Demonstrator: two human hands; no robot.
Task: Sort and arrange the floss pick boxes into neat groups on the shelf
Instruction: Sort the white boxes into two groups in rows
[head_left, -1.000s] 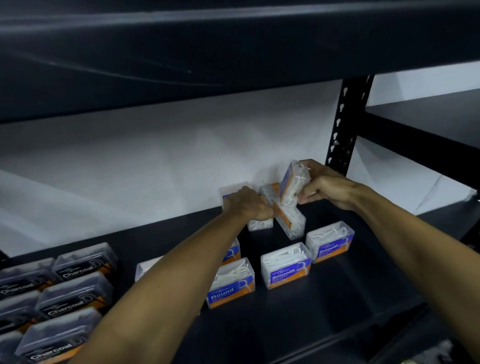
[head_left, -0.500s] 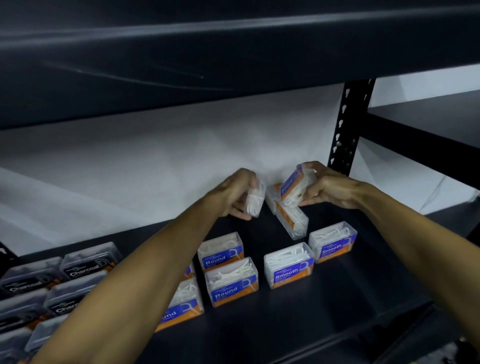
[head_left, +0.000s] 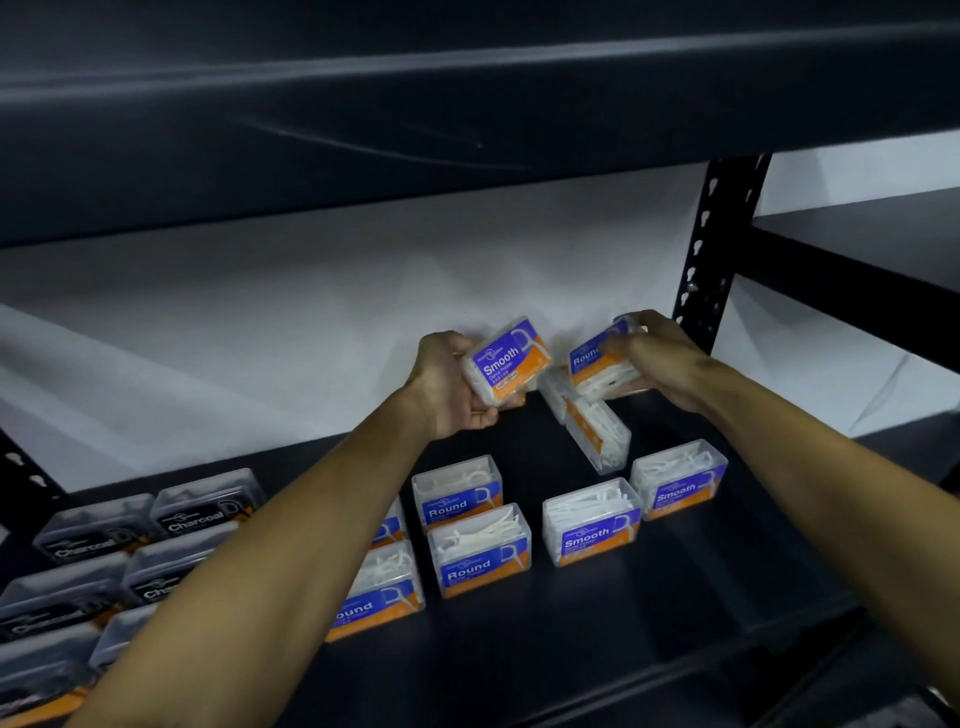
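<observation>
Your left hand (head_left: 447, 389) grips a Smooth box (head_left: 506, 361) at frame centre; your right hand (head_left: 657, 353) holds a Round box (head_left: 597, 364) of white picks beside it. Both are raised above the shelf (head_left: 597, 649), where clear boxes of white picks stand below them.

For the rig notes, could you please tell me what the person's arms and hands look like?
Both forearms are bare as far as the frame shows: no sleeves, gloves, watch or bracelets. The left hand and right hand show no visible rings, though the fingers are partly hidden.

Clear glossy plastic boxes (head_left: 483, 551) on a matt dark metal shelf (head_left: 649, 613).
</observation>
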